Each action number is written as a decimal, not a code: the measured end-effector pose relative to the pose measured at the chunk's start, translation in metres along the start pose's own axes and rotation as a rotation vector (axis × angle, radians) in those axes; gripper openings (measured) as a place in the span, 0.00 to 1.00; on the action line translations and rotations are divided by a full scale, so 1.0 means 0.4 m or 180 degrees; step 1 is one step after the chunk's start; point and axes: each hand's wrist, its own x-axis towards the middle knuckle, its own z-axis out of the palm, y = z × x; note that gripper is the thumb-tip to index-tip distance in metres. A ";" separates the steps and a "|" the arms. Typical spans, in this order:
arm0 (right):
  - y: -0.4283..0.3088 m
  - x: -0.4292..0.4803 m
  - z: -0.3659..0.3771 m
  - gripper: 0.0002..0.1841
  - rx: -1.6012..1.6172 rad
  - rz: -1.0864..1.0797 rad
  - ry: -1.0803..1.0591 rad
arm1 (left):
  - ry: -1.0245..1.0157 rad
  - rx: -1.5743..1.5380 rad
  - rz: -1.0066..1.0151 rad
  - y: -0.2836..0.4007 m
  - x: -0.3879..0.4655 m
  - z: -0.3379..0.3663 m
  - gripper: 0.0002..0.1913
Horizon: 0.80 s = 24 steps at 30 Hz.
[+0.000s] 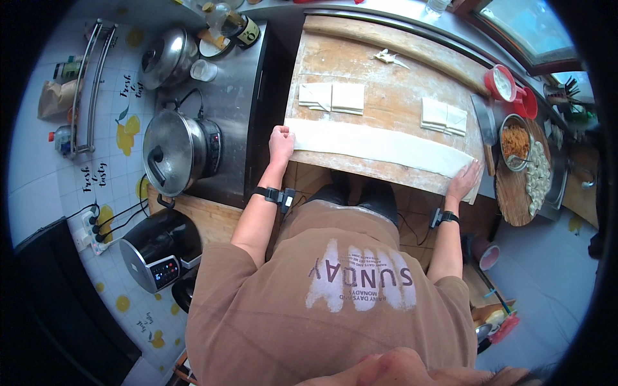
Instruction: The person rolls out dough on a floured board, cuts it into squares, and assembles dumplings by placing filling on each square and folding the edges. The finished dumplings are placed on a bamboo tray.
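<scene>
A long flat strip of dough point(376, 142) lies across the near part of a floured wooden board point(386, 91). At the strip's left end, my left hand point(281, 142) has its fingers curled on the dough edge. My right hand point(464, 181) rests on the strip's right end, its fingers stretched over the dough. Beyond the strip are folded dough sheets at the left point(331, 98) and at the right point(443, 116). A few dough scraps point(390, 58) lie farther back, and a long wooden rolling pin point(396, 46) spans the board's far side.
Right of the board are a cleaver point(484, 120), a bowl of orange-brown filling point(515, 142), a round wooden board point(514, 198) bearing several dumplings point(537, 169) and a red container of flour point(501, 83). At the left stand a lidded metal pot point(174, 152) and a black cooker point(161, 251).
</scene>
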 end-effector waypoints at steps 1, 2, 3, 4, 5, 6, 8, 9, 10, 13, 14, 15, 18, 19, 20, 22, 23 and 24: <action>-0.037 0.007 -0.006 0.26 0.0163 0.0258 0.0043 | 0.0006 0.0208 -0.0038 0.009 -0.007 -0.002 0.13; -0.085 0.013 -0.009 0.24 0.0356 0.0018 -0.0059 | 0.0061 0.0226 0.0055 0.018 -0.016 -0.005 0.13; -0.146 0.017 -0.005 0.22 0.0576 0.0045 -0.0260 | 0.0091 0.0271 0.0066 0.028 -0.026 -0.005 0.13; -0.216 0.020 0.002 0.20 0.0836 0.0084 -0.0421 | 0.0097 0.0315 0.0078 0.036 -0.037 -0.008 0.14; -0.298 0.038 0.028 0.18 0.1570 0.0008 -0.0721 | 0.0104 0.0430 0.0082 0.041 -0.046 -0.014 0.14; -0.389 0.055 0.064 0.18 0.1917 -0.0109 -0.1129 | 0.0096 0.0542 0.0093 0.046 -0.055 -0.018 0.14; -0.565 0.069 0.129 0.22 0.1984 -0.0659 -0.1558 | 0.0261 0.0624 0.0091 0.050 -0.070 -0.024 0.13; -0.645 0.085 0.165 0.29 0.2039 -0.0986 -0.1780 | 0.0446 0.0591 0.0079 0.049 -0.077 -0.027 0.12; -0.715 0.100 0.199 0.35 0.2095 -0.1271 -0.1802 | 0.0614 0.0573 0.0017 0.046 -0.082 -0.030 0.11; -0.866 0.130 0.281 0.38 0.1822 -0.1467 -0.1896 | 0.0923 0.0288 0.0404 0.027 -0.097 -0.037 0.09; -0.892 0.140 0.296 0.39 0.1538 -0.1420 -0.2076 | 0.0808 0.0081 0.0452 0.020 -0.102 -0.037 0.07; -0.912 0.146 0.308 0.39 0.1225 -0.1351 -0.2271 | 0.0654 -0.0189 0.0473 0.013 -0.109 -0.034 0.06; -0.942 0.172 0.328 0.36 0.0683 -0.1284 -0.2659 | 0.0122 -0.0525 0.0465 -0.002 -0.146 -0.010 0.08; -0.944 0.179 0.330 0.35 0.0469 -0.1135 -0.2943 | -0.0251 -0.0859 0.0072 -0.001 -0.155 0.004 0.08; -0.942 0.181 0.329 0.33 0.0459 -0.1240 -0.3027 | -0.0382 -0.1139 0.0125 0.002 -0.170 0.019 0.08; -0.929 0.180 0.322 0.29 0.0364 -0.1344 -0.3189 | -0.0786 -0.1945 -0.0171 0.020 -0.192 0.055 0.08; -0.919 0.182 0.316 0.27 0.0304 -0.1386 -0.3252 | -0.0909 -0.1950 -0.0184 0.031 -0.199 0.068 0.09; -0.900 0.160 0.299 0.26 0.0526 -0.1820 -0.2576 | -0.1112 -0.2041 -0.0337 0.043 -0.206 0.078 0.09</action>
